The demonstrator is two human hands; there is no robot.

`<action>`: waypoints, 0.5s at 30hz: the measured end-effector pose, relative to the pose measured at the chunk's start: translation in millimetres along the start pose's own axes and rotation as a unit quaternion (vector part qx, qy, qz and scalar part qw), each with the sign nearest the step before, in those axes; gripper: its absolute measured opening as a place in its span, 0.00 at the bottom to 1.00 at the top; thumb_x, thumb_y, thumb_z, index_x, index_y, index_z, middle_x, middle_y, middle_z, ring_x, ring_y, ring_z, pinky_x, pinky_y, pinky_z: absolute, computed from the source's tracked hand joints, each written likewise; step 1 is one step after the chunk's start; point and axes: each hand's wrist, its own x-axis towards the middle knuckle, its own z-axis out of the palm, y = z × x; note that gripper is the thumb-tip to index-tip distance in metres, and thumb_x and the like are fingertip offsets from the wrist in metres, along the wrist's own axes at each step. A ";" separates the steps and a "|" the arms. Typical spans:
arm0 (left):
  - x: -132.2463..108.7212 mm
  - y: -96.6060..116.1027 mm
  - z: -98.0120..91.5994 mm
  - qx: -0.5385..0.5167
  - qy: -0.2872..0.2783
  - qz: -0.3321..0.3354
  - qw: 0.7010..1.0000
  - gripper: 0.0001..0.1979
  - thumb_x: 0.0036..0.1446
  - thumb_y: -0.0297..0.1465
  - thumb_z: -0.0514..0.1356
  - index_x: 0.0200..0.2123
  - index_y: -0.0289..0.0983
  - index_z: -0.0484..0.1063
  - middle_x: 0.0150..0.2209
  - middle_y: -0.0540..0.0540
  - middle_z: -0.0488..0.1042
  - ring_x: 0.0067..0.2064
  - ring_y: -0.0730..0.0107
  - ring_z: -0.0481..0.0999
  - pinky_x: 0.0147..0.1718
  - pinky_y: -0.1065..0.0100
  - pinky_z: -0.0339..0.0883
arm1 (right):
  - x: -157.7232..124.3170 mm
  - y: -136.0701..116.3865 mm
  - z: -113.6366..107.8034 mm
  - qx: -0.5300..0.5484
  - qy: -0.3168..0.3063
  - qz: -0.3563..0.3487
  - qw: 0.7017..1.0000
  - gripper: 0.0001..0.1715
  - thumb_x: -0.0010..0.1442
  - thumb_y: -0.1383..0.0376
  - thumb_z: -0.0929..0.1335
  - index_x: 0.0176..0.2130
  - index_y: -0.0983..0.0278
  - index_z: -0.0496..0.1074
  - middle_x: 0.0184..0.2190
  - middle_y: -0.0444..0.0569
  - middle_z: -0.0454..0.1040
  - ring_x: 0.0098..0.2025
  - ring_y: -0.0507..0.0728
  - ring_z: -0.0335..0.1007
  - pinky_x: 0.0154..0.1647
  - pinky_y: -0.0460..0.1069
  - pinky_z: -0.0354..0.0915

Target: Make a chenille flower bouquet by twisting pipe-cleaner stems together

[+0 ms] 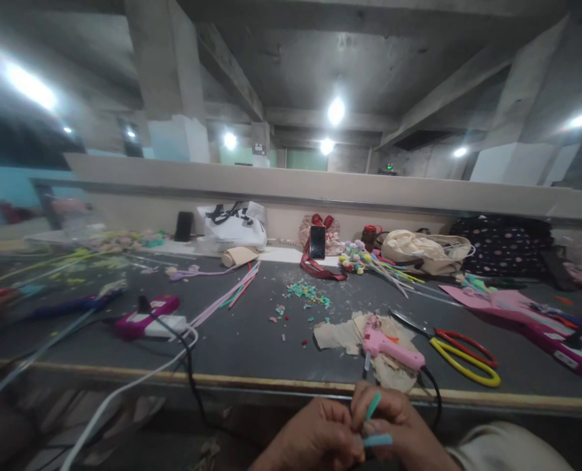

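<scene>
Just off the table's front edge, my left hand (320, 428) and my right hand (401, 418) meet with fingertips pinched together. Between them is a light teal strip (378, 440), soft-looking, with one end sticking up past my right fingers and another pointing right. Whether these ends belong to one bent strip or two is hidden by my fingers. Right behind my hands, a pink hot glue gun (393, 350) rests on a crumpled beige cloth (337, 335). Scissors (465, 356) with one red and one yellow handle lie to its right.
Small teal and coloured scraps (308, 294) are scattered mid-table. A purple-and-white power strip (148, 317) with cables lies left, beside long pastel strips (226, 294). A phone (317, 242), a white bag (234, 226) and a bundle of coloured stems (364, 258) stand or lie at the back.
</scene>
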 end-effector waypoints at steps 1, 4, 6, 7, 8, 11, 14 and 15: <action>0.8 -1.1 0.8 0.006 0.011 0.011 1.000 0.03 0.29 0.23 0.57 0.12 0.33 0.64 0.08 0.57 0.59 0.11 0.84 0.51 0.12 0.74 0.36 | 0.4 -0.7 -1.2 -0.015 0.007 0.004 1.000 0.09 0.46 0.60 0.68 0.24 0.64 0.72 0.22 0.43 0.63 0.24 0.50 0.59 0.21 0.43 0.55; 1.9 -1.6 3.8 0.045 0.065 0.047 0.996 0.05 0.32 0.26 0.58 0.12 0.34 0.64 0.07 0.58 0.57 0.11 0.84 0.48 0.13 0.73 0.36 | 2.6 -3.3 -2.4 -0.064 0.046 0.017 0.997 0.09 0.45 0.60 0.69 0.24 0.64 0.72 0.22 0.42 0.62 0.22 0.49 0.58 0.21 0.42 0.55; 0.8 0.5 6.4 0.069 0.107 0.064 0.990 0.06 0.34 0.29 0.59 0.13 0.34 0.64 0.06 0.59 0.55 0.10 0.84 0.47 0.13 0.73 0.36 | 3.8 -3.0 -1.1 -0.057 0.075 0.052 0.994 0.09 0.43 0.60 0.69 0.25 0.64 0.71 0.20 0.41 0.62 0.19 0.47 0.55 0.18 0.41 0.53; -0.2 2.2 7.8 0.076 0.127 0.074 0.986 0.07 0.34 0.30 0.60 0.13 0.34 0.65 0.06 0.59 0.54 0.10 0.84 0.47 0.13 0.73 0.36 | 4.0 -1.7 -0.3 -0.040 0.089 0.072 0.993 0.10 0.44 0.60 0.69 0.26 0.64 0.70 0.18 0.40 0.62 0.17 0.46 0.54 0.16 0.40 0.51; -1.4 4.1 9.2 0.079 0.142 0.086 0.983 0.08 0.34 0.32 0.60 0.13 0.34 0.65 0.06 0.59 0.54 0.10 0.84 0.47 0.13 0.73 0.37 | 3.9 0.4 0.3 -0.016 0.096 0.089 0.991 0.11 0.45 0.59 0.68 0.26 0.64 0.70 0.16 0.39 0.62 0.16 0.46 0.53 0.15 0.40 0.50; -4.9 9.9 12.3 0.084 0.153 0.116 0.978 0.12 0.34 0.37 0.61 0.14 0.34 0.65 0.07 0.58 0.55 0.11 0.84 0.48 0.12 0.73 0.37 | 2.8 9.6 -0.4 0.042 0.089 0.081 0.992 0.15 0.46 0.56 0.66 0.29 0.64 0.70 0.14 0.39 0.62 0.13 0.45 0.50 0.14 0.40 0.48; -6.1 12.5 12.9 0.093 0.155 0.125 0.975 0.13 0.34 0.38 0.61 0.14 0.34 0.65 0.07 0.59 0.55 0.11 0.84 0.48 0.12 0.74 0.38 | 2.4 15.8 -3.2 0.030 0.087 0.036 0.995 0.17 0.42 0.56 0.68 0.31 0.64 0.71 0.19 0.41 0.65 0.13 0.44 0.51 0.16 0.42 0.51; -5.9 12.4 12.8 0.097 0.163 0.128 0.974 0.13 0.34 0.38 0.61 0.14 0.34 0.64 0.07 0.59 0.54 0.11 0.84 0.48 0.12 0.74 0.38 | 2.6 15.8 -3.8 0.017 0.088 0.027 0.996 0.17 0.41 0.57 0.68 0.31 0.64 0.71 0.20 0.41 0.66 0.14 0.45 0.52 0.17 0.42 0.52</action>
